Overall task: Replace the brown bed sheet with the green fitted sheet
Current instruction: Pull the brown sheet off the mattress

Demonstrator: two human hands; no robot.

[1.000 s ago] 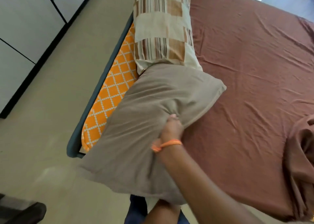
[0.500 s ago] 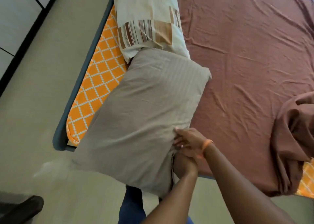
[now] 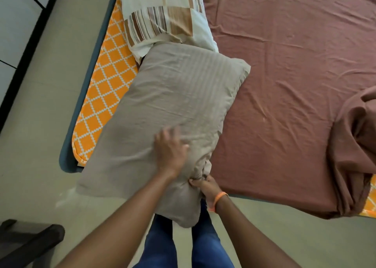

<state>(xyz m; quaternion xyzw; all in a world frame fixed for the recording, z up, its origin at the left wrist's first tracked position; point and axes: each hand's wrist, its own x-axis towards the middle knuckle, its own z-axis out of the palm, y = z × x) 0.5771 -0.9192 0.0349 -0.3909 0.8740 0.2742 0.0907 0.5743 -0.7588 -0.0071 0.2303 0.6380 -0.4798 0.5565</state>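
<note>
The right hand (image 3: pixel 206 187) has a tight grip on a bunched edge of the grey pillow (image 3: pixel 173 113), fingers curled into the cloth; the left hand (image 3: pixel 169 152) lies on top, fingers loosely spread, holding nothing. The pillow hangs half off the bed corner, against a patterned pillow (image 3: pixel 162 17). The brown sheet (image 3: pixel 295 74) is spread across the orange mattress (image 3: pixel 105 93), one corner already pulled back in a heap. It looks light, soft and limp: best taken by its corners. No green sheet shows.

No readable text, labels, brands, numbers or signs anywhere in view.
</note>
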